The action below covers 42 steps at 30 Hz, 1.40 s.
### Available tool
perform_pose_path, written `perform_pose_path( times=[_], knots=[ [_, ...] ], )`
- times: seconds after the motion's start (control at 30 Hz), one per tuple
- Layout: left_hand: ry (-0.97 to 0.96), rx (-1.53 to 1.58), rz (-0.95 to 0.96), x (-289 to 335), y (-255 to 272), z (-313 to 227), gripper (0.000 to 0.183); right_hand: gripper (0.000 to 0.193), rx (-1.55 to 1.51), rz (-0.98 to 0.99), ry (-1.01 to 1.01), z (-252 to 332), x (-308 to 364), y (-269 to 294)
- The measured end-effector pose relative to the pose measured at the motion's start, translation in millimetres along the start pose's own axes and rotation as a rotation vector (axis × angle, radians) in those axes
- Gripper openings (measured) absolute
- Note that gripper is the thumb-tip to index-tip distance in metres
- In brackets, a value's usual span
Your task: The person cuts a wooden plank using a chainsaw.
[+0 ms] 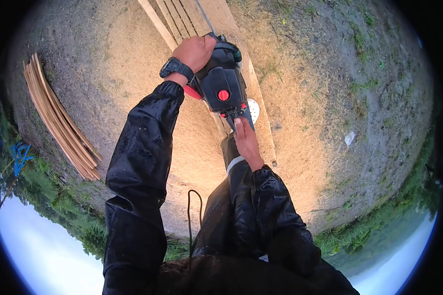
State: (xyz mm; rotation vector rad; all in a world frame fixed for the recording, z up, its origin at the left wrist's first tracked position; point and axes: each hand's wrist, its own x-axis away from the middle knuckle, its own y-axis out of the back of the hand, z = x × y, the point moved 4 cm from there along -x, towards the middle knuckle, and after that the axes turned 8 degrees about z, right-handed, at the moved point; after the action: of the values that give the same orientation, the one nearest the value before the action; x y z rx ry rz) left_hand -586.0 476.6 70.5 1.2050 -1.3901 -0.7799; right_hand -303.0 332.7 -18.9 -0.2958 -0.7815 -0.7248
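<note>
A black chainsaw with red parts is in front of me, over a wooden plank. Its narrow guide bar points away along the wood, beside several long parallel cuts. My left hand, with a dark watch at the wrist, is wrapped round the front handle. Closer to my body, my right hand grips the rear handle, its thumb on top; its other fingers are mostly hidden. A white round piece with holes shows just right of the saw.
Sawdust covers the ground around the plank. A stack of long thin wooden strips lies at the left. A blue object stands past it, by green plants. At the right, a small pale scrap lies on the soil.
</note>
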Motion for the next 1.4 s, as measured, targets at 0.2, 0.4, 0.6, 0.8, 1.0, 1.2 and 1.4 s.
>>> perform_pose_path(
  times=[0.2,0.4,0.6,0.8,1.0,1.2,1.4],
  knots=[
    [0.003,0.007,-0.008,-13,8,21,0.023,0.049,0.053,0.023,-0.040,30,-9,-2],
    [0.021,0.065,-0.015,-12,14,18,0.020,0.051,0.063,0.026,-0.040,35,-11,0],
    [0.001,0.008,0.018,-31,22,36,0.023,0.051,0.044,0.021,-0.027,54,-22,-1],
    [0.060,0.011,0.020,-39,40,46,0.021,0.050,0.075,0.014,-0.015,83,-34,-2],
    [0.073,0.137,0.008,-48,43,51,0.032,0.051,0.069,0.018,-0.020,81,-42,1],
    [0.093,0.103,0.035,-62,68,53,0.027,0.052,0.081,-0.038,0.094,106,-53,4],
    [0.110,0.132,-0.001,-76,68,83,0.029,0.052,0.099,0.001,0.034,125,-68,-1]
  ],
)
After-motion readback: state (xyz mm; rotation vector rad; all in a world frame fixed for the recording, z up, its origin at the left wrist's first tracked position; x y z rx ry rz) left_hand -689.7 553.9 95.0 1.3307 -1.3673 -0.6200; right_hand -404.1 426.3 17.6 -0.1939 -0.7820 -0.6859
